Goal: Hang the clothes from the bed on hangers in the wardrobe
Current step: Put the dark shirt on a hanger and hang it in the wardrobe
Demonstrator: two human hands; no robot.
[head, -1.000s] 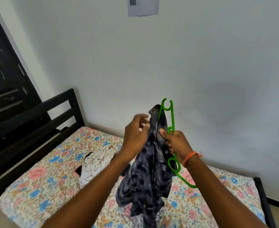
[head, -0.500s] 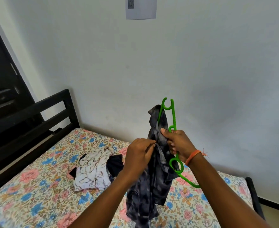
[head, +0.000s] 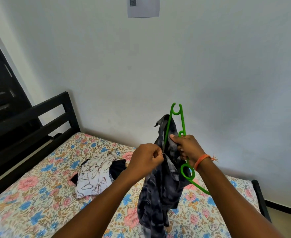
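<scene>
Because the dark grey mottled fabric garment [head: 160, 186] hangs limp in long folds above the floral-sheeted bed [head: 38, 194], it looks light and soft, likely to slide off a smooth bar unless spread. The right hand [head: 186, 146] clenches the bright green plastic hanger [head: 182, 124] together with a bunch of the cloth, its fingers curled round both. The left hand [head: 147, 158] pinches an edge of the fabric just beside it. Taking hold at the shoulder seams or neckline would probably serve best. A white patterned cloth [head: 93, 177] lies crumpled on the bed.
</scene>
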